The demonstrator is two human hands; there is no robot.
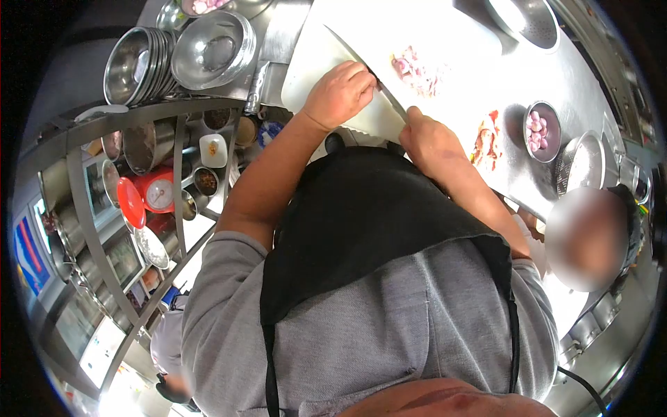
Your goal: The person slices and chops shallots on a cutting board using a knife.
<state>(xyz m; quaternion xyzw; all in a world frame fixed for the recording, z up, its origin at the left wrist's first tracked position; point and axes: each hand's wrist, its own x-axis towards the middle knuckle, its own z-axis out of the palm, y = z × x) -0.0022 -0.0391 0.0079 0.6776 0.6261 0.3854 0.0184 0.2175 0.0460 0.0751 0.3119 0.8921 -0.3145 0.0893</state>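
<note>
My right hand (431, 142) is closed around the handle of a large knife (390, 101). Its blade runs up and to the left over a white cutting board (375, 28). My left hand (340, 94) lies on the flat of the blade, its fingers curled over the blade's upper edge. A small pile of chopped pink shallot (417, 69) sits on the board just right of the blade. My grey shirt and black apron fill the lower middle of the view.
A steel bowl of peeled shallots (538, 128) and reddish peelings (486, 139) lie right of the board, beside a strainer bowl (580, 163). Stacked steel bowls (139, 62) stand at upper left, a red scale (156, 191) on the shelves below. Another person (590, 236) is at right.
</note>
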